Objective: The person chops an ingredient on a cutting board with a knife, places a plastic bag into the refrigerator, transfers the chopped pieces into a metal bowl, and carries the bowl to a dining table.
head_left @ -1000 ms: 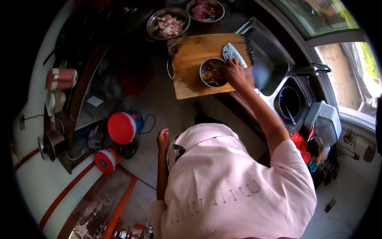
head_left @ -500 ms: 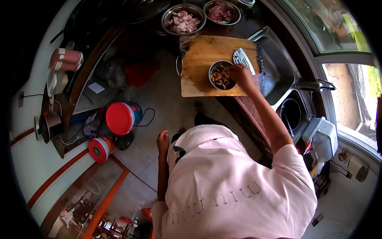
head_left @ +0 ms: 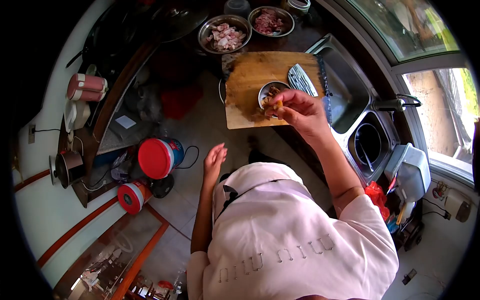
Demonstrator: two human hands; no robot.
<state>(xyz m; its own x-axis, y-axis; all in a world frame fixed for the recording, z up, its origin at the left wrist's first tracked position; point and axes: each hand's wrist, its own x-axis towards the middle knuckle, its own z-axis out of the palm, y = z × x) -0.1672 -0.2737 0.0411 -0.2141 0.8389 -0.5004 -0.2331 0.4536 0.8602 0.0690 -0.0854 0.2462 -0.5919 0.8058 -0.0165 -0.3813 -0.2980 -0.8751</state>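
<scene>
Pinched between the thumb and fingers of my right hand [head_left: 301,113] is a small yellowish-brown food piece [head_left: 278,105]. That hand is raised above the metal bowl [head_left: 262,93], hiding part of it. Brown chunks [head_left: 272,92] lie in the bowl. The bowl rests on a wooden cutting board [head_left: 245,67]. Behind my right hand, a knife with a black-and-white patterned blade [head_left: 301,80] lies flat on the board. My left hand [head_left: 215,161] hangs in the air by my waist, fingers loosely extended and holding nothing.
Two metal bowls of raw meat, one paler [head_left: 201,37] and one redder [head_left: 291,22], stand behind the board. To the right is a steel sink [head_left: 345,82] with a faucet [head_left: 390,105]. Red-lidded buckets [head_left: 154,158] stand on the floor at left.
My right hand has lifted out of the bowl toward me with a food piece in its fingers. My left hand has risen slightly and its fingers have straightened.
</scene>
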